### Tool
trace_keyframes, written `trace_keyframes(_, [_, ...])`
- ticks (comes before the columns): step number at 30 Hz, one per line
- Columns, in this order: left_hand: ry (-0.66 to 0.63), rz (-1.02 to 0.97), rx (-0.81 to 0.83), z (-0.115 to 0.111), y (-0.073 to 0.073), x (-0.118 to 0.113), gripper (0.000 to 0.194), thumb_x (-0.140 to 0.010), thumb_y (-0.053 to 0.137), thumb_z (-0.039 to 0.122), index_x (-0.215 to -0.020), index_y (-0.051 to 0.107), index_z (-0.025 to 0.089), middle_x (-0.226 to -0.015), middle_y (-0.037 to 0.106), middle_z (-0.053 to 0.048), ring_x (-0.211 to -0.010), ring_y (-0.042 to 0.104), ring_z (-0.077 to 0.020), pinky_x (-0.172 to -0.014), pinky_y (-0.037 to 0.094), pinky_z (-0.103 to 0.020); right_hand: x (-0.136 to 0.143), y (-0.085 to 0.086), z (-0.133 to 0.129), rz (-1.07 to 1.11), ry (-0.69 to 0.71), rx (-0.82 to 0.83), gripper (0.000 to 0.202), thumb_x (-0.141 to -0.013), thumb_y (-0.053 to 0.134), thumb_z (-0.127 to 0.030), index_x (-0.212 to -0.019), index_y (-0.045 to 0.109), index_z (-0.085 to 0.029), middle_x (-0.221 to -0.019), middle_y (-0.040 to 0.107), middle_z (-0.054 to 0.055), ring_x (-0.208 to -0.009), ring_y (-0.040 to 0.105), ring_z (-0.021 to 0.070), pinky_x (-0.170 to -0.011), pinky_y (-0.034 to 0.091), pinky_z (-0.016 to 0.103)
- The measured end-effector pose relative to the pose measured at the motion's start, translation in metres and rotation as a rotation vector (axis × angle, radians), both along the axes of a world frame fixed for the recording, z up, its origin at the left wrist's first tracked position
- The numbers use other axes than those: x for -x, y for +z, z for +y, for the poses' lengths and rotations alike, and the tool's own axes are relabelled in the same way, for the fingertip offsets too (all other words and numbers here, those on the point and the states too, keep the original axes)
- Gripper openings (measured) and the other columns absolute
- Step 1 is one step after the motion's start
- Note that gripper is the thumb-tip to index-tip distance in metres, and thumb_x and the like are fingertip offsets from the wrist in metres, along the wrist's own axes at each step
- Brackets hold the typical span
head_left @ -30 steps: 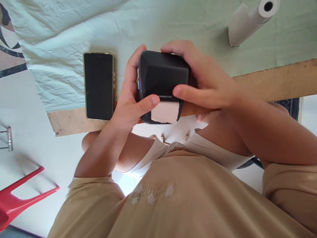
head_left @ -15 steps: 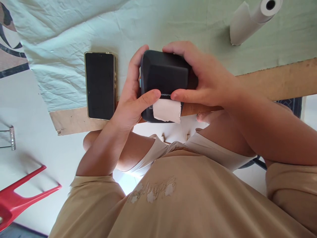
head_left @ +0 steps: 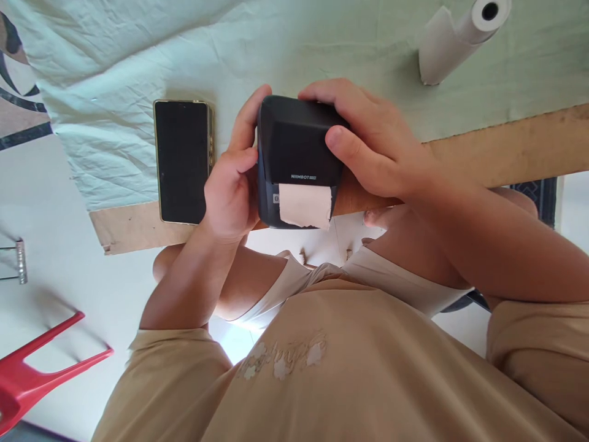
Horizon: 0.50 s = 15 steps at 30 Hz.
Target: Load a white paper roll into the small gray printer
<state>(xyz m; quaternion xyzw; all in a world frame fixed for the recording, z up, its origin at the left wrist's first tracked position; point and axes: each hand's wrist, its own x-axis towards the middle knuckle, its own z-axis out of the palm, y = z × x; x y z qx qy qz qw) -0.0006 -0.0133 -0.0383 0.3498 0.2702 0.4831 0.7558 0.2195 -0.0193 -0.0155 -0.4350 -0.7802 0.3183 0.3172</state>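
Observation:
A black label printer (head_left: 299,144), marked NIIMBOT, is held between both hands over the table's near edge. A strip of white paper (head_left: 305,205) with a torn end sticks out of its near side. My left hand (head_left: 237,175) grips the printer's left side, its thumb bent against that side and a finger at the far left corner. My right hand (head_left: 368,138) wraps the right side, with the thumb on the top cover and fingers at the far edge. The fingertips beneath the printer are hidden.
A phone (head_left: 182,161) with a dark screen lies left of the printer on the green cloth (head_left: 257,43). A white paper roll (head_left: 453,46) stands at the back right. A red plastic stool (head_left: 27,380) is on the floor at the lower left.
Both thumbs have left the near part of the cover beside the lettering. The left thumb has moved to the printer's left side, and the right thumb farther up the cover.

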Motion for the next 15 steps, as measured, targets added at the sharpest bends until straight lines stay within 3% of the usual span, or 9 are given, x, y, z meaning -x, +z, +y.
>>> trace_keyframes(5, [0.035, 0.144, 0.078, -0.002, 0.015, -0.003, 0.039, -0.1, 0.051, 0.031, -0.135, 0.069, 0.026, -0.107, 0.075, 0.0, -0.127, 0.068, -0.0227, -0.113, 0.058, -0.04, 0.0, -0.002, 0.001, -0.007, 0.023, -0.014, 0.057, -0.112, 0.034, -0.049, -0.147, 0.055, -0.009, -0.146, 0.07, 0.013, -0.131, 0.068, 0.0207, -0.112, 0.054, 0.039])
trace_keyframes(9, [0.033, 0.309, 0.182, -0.003, 0.023, -0.016, 0.057, -0.109, 0.049, 0.047, -0.164, 0.047, 0.035, -0.124, 0.076, 0.0, -0.139, 0.064, -0.0258, -0.114, 0.057, -0.041, 0.0, -0.005, 0.002, -0.011, 0.006, -0.021, 0.057, -0.112, 0.033, -0.055, -0.145, 0.056, -0.015, -0.144, 0.072, 0.009, -0.127, 0.068, 0.0186, -0.109, 0.054, 0.036])
trace_keyframes(12, [0.007, 0.268, 0.19, -0.005, 0.022, -0.024, 0.065, -0.108, 0.055, 0.051, -0.17, 0.039, 0.037, -0.129, 0.076, 0.0, -0.142, 0.063, -0.0276, -0.116, 0.057, -0.042, 0.0, -0.008, 0.003, 0.03, -0.007, -0.043, 0.064, -0.109, 0.033, -0.068, -0.14, 0.06, -0.019, -0.14, 0.074, 0.007, -0.122, 0.07, 0.0182, -0.106, 0.054, 0.034])
trace_keyframes(15, [-0.018, 0.24, 0.186, -0.003, 0.015, -0.022, 0.07, -0.106, 0.058, 0.05, -0.171, 0.037, 0.037, -0.129, 0.077, 0.001, -0.142, 0.063, -0.0282, -0.116, 0.056, -0.042, 0.001, -0.008, 0.002, 0.045, -0.016, -0.053, 0.067, -0.109, 0.033, -0.067, -0.139, 0.062, -0.015, -0.137, 0.074, 0.01, -0.119, 0.069, 0.0193, -0.104, 0.054, 0.034])
